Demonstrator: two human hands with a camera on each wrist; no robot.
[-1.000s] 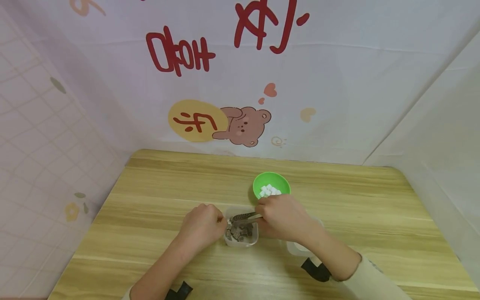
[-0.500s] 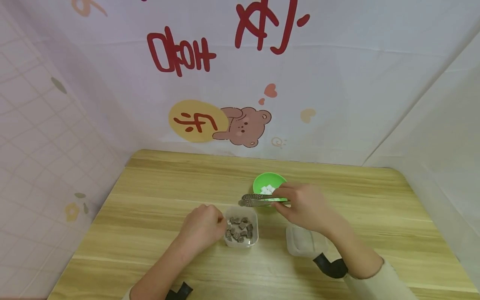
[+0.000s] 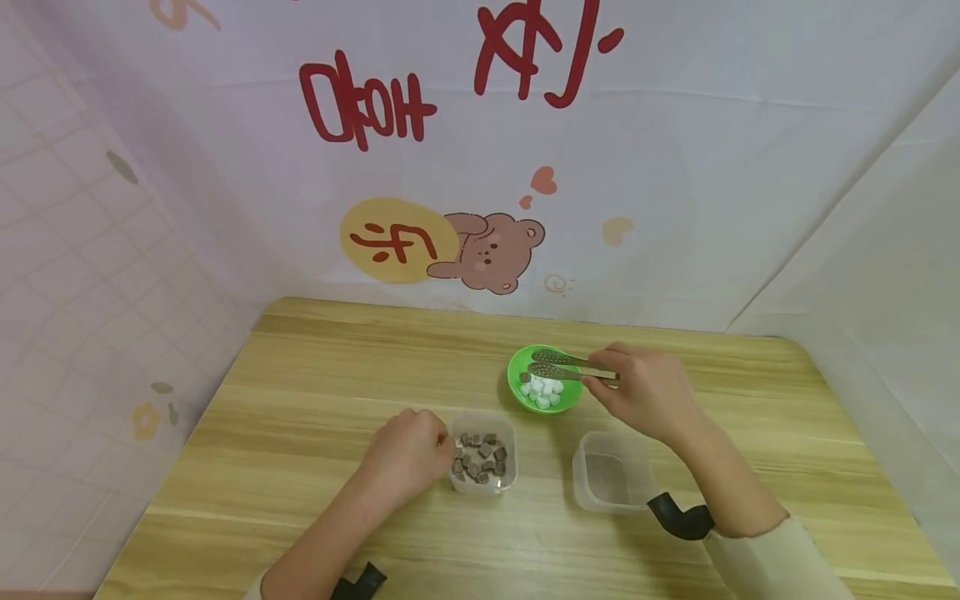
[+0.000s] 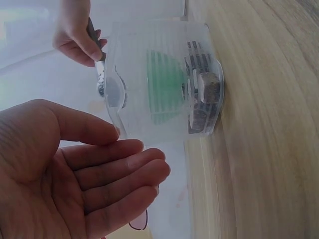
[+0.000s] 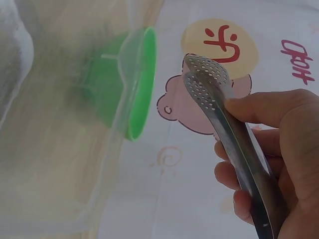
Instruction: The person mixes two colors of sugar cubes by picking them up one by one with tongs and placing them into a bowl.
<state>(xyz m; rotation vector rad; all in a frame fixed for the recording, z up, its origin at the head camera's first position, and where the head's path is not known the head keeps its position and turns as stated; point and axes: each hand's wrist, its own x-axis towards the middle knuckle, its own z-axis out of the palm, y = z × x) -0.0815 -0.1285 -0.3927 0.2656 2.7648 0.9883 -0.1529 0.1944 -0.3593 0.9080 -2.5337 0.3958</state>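
My right hand (image 3: pixel 648 392) holds metal tongs (image 3: pixel 555 372) with perforated tips over the green bowl (image 3: pixel 516 398). The tips stand apart in the head view, with nothing visible between them. White cubes (image 3: pixel 543 392) fill the middle of the bowl, and one brown cube (image 3: pixel 524 377) lies at its left side. My left hand (image 3: pixel 405 457) pinches the left rim of a clear plastic container (image 4: pixel 134 55) between thumb and index finger, its other fingers extended. Several grey-brown cubes (image 3: pixel 480 458) lie on that container's bottom.
A second clear plastic container (image 3: pixel 611 475) stands on the right of the wooden table (image 3: pixel 315 367), in front of the right forearm. A white printed cloth (image 3: pixel 675 167) hangs behind the table and along both sides.
My right hand has carried the tongs up and right from the left container to the bowl. A brown cube now shows among the white ones. The left hand has kept its place.
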